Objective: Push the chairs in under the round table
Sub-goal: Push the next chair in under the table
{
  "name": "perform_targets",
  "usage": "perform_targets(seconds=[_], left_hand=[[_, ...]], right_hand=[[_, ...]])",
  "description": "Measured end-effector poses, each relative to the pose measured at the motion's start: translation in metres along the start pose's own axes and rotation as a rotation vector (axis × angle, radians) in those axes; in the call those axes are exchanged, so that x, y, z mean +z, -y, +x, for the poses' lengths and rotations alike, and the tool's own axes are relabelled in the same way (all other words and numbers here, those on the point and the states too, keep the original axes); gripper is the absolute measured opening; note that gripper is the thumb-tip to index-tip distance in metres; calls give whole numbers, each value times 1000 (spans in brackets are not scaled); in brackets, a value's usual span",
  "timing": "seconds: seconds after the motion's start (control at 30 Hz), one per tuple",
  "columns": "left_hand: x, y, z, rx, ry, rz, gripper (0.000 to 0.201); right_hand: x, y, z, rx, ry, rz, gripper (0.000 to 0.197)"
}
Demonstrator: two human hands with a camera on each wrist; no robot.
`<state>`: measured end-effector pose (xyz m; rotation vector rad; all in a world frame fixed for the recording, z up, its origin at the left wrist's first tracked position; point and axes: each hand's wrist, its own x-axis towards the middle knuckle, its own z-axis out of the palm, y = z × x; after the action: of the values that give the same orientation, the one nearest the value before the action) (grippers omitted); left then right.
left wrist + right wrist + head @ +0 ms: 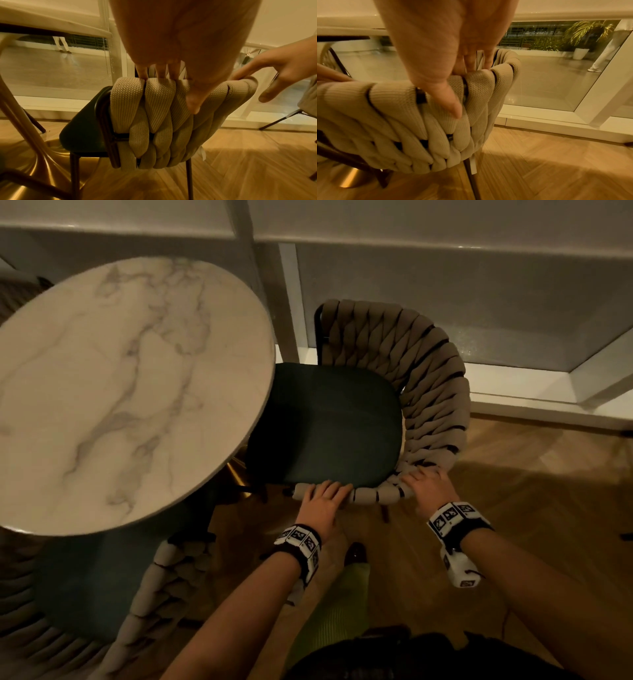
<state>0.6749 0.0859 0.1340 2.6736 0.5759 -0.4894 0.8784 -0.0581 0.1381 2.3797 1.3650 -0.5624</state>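
The round marble table (120,392) fills the left of the head view. To its right stands a chair (431,385) with a beige woven back and a dark green seat (329,422); the seat's left edge lies under the tabletop's rim. My left hand (323,498) grips the near end of the woven rim, fingers over the top and thumb down the outside (176,90). My right hand (428,481) grips the same rim further right, at the curve (464,88). A second woven chair (164,594) sits at the lower left, its seat under the table.
A white-framed glass wall (445,302) runs close behind the chair. The table's gold pedestal base (48,155) stands by the chair's front legs. The floor is wood parquet (531,491). Another chair's dark leg (281,120) shows at the right. My shoe (356,553) is below the hands.
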Motion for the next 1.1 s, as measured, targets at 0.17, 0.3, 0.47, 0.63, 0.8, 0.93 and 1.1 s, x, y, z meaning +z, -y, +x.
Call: perform_targets(seconds=[0.17, 0.3, 0.47, 0.63, 0.8, 0.93, 1.1], left_hand=[[12, -9, -70, -79, -39, -123, 79], [49, -1, -160, -168, -26, -217, 77], [69, 41, -265, -359, -62, -271, 73], [80, 118, -368, -557, -125, -313, 67], [93, 220, -457, -702, -100, -268, 82], [108, 317, -512, -727, -23, -175, 94], [123, 434, -555, -588, 169, 21, 82]], right_hand=[[8, 23, -34, 32, -100, 177, 72], [1, 52, -68, 53, -143, 267, 72], [1, 120, -117, -35, -146, 363, 75], [6, 227, -152, -210, -66, 426, 81], [9, 370, -180, -387, -50, 436, 80], [16, 490, -186, -502, -45, 429, 77], [26, 630, -179, -554, -30, 159, 74]])
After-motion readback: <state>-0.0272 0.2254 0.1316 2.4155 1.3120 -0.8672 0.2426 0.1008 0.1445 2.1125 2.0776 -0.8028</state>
